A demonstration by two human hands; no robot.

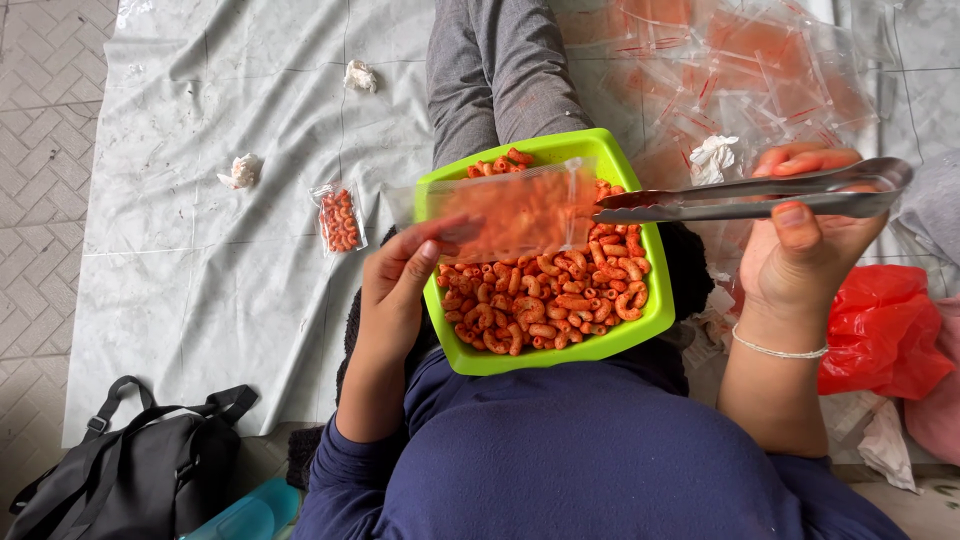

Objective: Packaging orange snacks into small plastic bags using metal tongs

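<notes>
The right hand (800,250) has its grip pressed around a pair of metal tongs (750,192), thumb on top and fingers behind, the arms squeezed nearly together. The tongs lie almost level, their long axis running from the hand leftward, with the tips at the mouth of a small clear plastic bag (515,210). The left hand (400,275) pinches that bag at its lower left corner between thumb and fingers, holding it over the far half of a lime-green square bowl (655,315); the bag looks blurred and reddish, so how full it is cannot be told. The bowl rests on the person's lap and holds a heap of orange-red curled macaroni snacks (545,300), lying just below the tong tips and nearer the left hand than the right. On the grey sheet (200,250) to the left lies one filled small packet (339,218), well apart; a pile of empty clear bags (760,60) lies beyond the right hand.
</notes>
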